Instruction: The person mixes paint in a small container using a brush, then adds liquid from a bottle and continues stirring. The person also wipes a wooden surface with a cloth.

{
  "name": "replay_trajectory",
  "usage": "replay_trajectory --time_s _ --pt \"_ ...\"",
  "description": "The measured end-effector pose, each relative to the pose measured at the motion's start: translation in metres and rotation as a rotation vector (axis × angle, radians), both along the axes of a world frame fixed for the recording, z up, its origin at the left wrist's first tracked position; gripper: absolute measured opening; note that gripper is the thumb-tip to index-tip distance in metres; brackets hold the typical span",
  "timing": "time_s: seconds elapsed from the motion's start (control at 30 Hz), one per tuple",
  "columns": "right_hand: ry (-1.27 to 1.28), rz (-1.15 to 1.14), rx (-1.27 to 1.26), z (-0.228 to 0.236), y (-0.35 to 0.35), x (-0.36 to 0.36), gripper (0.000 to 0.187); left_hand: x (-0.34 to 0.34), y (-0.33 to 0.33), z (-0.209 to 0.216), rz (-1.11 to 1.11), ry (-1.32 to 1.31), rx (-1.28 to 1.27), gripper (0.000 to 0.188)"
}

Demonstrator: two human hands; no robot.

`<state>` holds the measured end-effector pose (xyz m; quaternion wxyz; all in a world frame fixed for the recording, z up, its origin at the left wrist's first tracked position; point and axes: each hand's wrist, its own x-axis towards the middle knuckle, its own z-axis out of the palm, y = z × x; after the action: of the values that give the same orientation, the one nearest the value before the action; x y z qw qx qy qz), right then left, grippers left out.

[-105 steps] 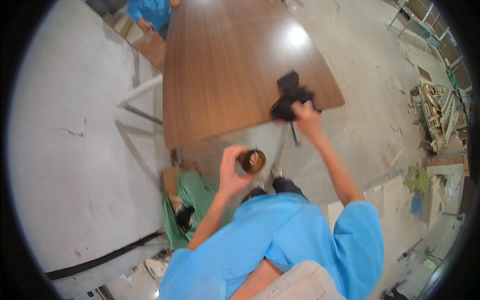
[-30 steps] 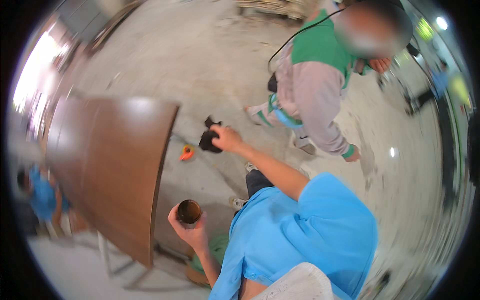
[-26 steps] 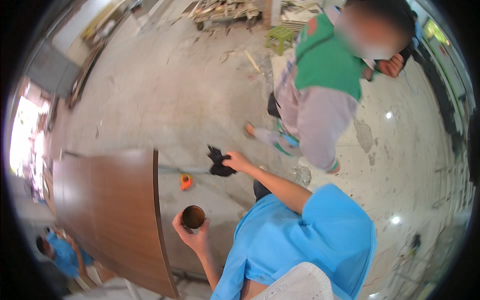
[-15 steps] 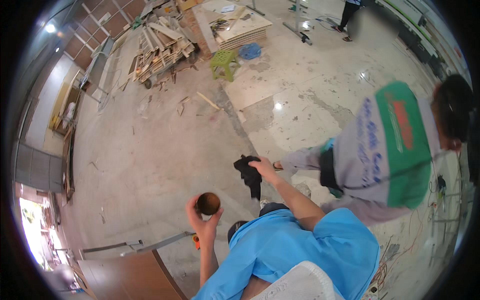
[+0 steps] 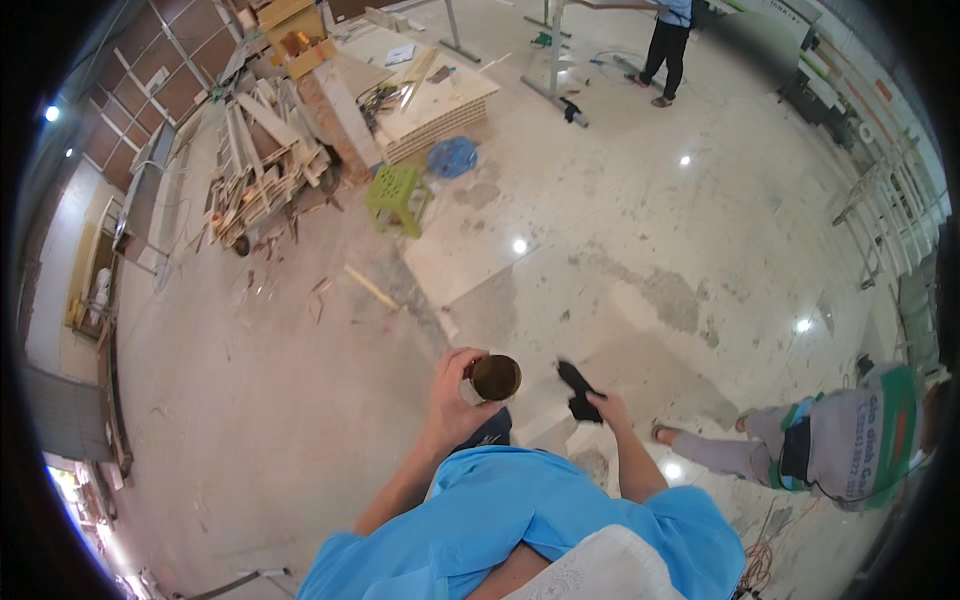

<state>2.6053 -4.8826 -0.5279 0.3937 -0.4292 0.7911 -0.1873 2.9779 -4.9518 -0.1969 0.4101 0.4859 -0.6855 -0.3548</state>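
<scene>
My left hand [image 5: 452,402] is wrapped round the side of a small cup-shaped container [image 5: 496,378]. Its round mouth faces up and looks dark brown inside; whether it holds anything I cannot make out. To the right of it, my right hand [image 5: 610,409] grips a limp black cloth [image 5: 580,392], perhaps a glove, by one end. The cloth hangs above the floor, apart from the container.
A co-worker [image 5: 840,440] in grey and green is at the right. Ahead stand a green plastic stool [image 5: 398,198], a blue bag [image 5: 452,157], stacked boards [image 5: 440,115] and a scrap-wood pile [image 5: 265,160]. Another person [image 5: 668,50] stands far off. A wood strip [image 5: 372,287] lies on the floor.
My view has swung to the right. The container and the black cloth are closer together in front of me. The co-worker now appears farther away at the right.
</scene>
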Motion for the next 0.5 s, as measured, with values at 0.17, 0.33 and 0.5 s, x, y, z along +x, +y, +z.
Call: replay_trajectory --time_s 0.17,0.33,0.5 --pt "0.131 -0.585 0.335 0.0 0.053 -0.072 0.048 -0.037 -0.151 0.007 -0.16 0.027 0.082 0.076" --pt "0.011 -0.844 0.241 -0.009 0.037 -0.071 0.035 -0.091 -0.306 0.004 -0.362 -0.01 0.077 0.075" --pt "0.187 -0.598 0.355 -0.055 -0.09 -0.102 0.036 -0.17 -0.465 -0.014 -0.419 0.104 0.093 0.075"
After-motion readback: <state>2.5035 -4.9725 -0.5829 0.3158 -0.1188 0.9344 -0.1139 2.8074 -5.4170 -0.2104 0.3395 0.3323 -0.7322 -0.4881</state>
